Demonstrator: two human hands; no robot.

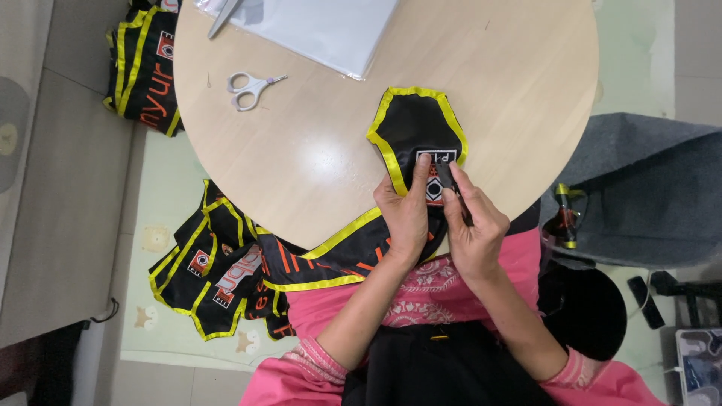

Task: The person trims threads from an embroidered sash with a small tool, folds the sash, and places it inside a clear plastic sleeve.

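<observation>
On the round wooden table [301,150] lies the pointed end of a black sash with yellow border [412,124]; the rest of it hangs over the near edge toward the person's lap. The left hand [406,214] presses flat on the sash, fingers close together, one fingertip on the printed patch. The right hand [472,225] pinches a small dark tool [445,175] on the same patch. Small white-handled scissors [250,88] and a clear plastic bag [323,26] lie well apart, at the far side.
</observation>
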